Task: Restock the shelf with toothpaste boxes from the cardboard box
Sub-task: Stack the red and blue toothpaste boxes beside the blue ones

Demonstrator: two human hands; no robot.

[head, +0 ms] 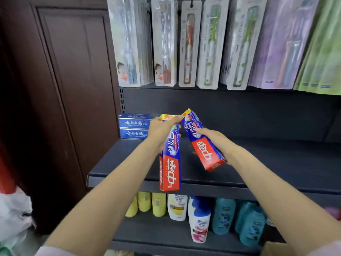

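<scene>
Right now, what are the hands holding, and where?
Left hand grips one toothpaste box near its top; right hand grips another toothpaste box around its middle.

left toothpaste box (pixel 170 159): red-blue, near upright | right toothpaste box (pixel 203 140): tilted | above shelf (pixel 276 163)

Dark wooden panelled door (pixel 73 89) left of shelving unit (pixel 258 111)
</scene>
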